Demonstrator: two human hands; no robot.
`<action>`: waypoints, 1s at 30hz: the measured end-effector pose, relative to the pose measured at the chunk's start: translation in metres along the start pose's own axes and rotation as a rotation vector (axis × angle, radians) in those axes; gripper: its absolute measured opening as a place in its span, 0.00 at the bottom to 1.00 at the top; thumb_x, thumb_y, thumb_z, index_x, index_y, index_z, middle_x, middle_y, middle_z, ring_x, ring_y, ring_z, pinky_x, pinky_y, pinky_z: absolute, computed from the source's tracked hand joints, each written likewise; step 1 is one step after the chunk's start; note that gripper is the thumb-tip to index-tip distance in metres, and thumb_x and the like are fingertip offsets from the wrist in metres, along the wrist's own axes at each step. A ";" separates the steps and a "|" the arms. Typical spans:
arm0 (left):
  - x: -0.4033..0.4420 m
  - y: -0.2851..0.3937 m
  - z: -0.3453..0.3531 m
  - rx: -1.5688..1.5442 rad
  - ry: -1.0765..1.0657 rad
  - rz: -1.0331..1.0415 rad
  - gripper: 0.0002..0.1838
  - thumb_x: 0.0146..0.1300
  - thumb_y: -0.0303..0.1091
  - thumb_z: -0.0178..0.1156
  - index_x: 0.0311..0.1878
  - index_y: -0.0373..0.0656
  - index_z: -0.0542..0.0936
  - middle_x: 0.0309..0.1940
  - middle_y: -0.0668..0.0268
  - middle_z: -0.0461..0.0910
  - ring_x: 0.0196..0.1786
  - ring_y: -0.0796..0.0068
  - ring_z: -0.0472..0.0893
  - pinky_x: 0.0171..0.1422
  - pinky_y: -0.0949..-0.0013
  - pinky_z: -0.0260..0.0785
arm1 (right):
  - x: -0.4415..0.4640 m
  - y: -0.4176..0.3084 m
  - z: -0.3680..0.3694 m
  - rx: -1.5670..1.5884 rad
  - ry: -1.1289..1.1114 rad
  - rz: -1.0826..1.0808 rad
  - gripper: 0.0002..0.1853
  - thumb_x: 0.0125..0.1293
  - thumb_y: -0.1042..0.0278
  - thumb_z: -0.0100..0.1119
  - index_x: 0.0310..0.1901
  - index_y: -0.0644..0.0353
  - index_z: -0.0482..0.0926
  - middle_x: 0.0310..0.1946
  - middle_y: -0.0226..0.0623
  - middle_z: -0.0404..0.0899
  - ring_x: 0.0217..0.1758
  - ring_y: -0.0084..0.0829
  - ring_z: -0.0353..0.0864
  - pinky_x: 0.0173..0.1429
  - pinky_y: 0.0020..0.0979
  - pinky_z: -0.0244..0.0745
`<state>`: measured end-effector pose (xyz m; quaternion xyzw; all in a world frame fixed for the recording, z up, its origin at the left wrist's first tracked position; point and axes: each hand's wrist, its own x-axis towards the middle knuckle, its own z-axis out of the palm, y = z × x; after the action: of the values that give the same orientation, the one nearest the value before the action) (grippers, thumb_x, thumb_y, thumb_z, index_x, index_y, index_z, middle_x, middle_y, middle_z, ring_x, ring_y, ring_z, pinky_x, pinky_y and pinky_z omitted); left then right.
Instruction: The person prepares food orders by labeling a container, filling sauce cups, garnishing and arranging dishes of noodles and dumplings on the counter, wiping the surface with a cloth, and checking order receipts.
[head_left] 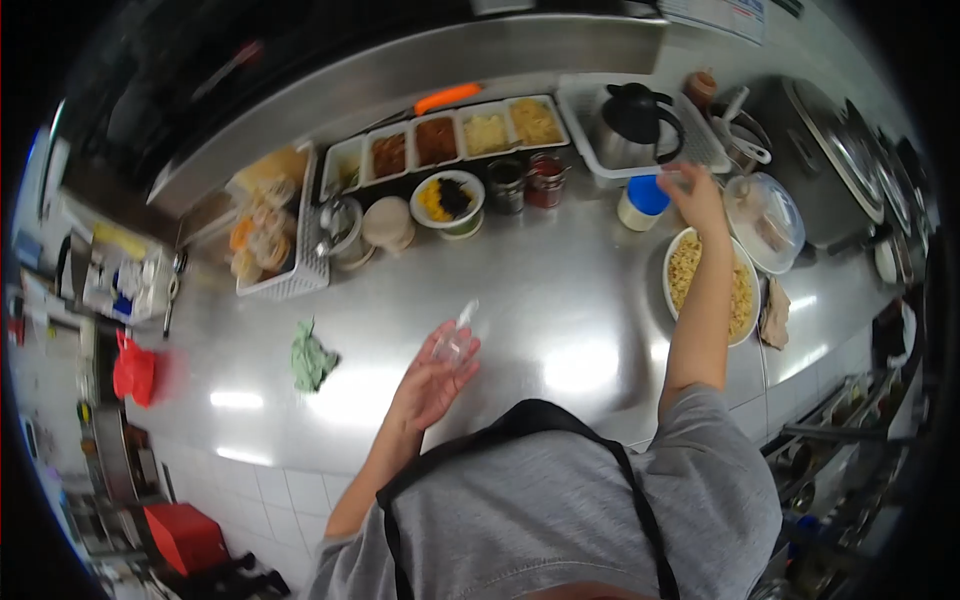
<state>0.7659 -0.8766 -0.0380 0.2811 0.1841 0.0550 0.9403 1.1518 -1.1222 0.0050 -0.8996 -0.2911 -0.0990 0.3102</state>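
My left hand (432,384) is in front of me above the steel counter, its fingers curled around a small clear plastic bag (455,345) whose thin end sticks up; the bag's contents cannot be made out. My right hand (694,200) reaches forward over the far right of the counter, fingers bent and apart with nothing visible in them. Close by its fingertips is a pale jar with a blue lid (647,195); contact is unclear. Under my right forearm lies an oval dish of chopped yellowish food (688,268). Behind the hand stands a steel jug with a black lid (632,125).
A row of food trays (436,140) lines the back, an orange-handled tool (447,98) behind it. Before it are a bowl of yellow and black food (447,200) and two jars (545,182). A white basket (300,265) stands left; a green cloth (313,357) lies nearer.
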 end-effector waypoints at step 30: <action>-0.188 0.126 -0.189 1.182 0.890 0.933 0.41 0.46 0.27 0.67 0.64 0.43 0.57 0.44 0.63 0.70 0.45 0.74 0.71 0.43 0.72 0.67 | -0.199 -0.428 0.220 0.550 -0.702 -0.568 0.26 0.57 0.58 0.59 0.59 0.47 0.66 0.55 0.42 0.63 0.51 0.40 0.72 0.52 0.37 0.70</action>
<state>0.5207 -0.7139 -0.0564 0.7216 0.3987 0.4344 0.3629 0.7398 -0.8057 -0.0257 -0.6498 -0.6248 0.2080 0.3796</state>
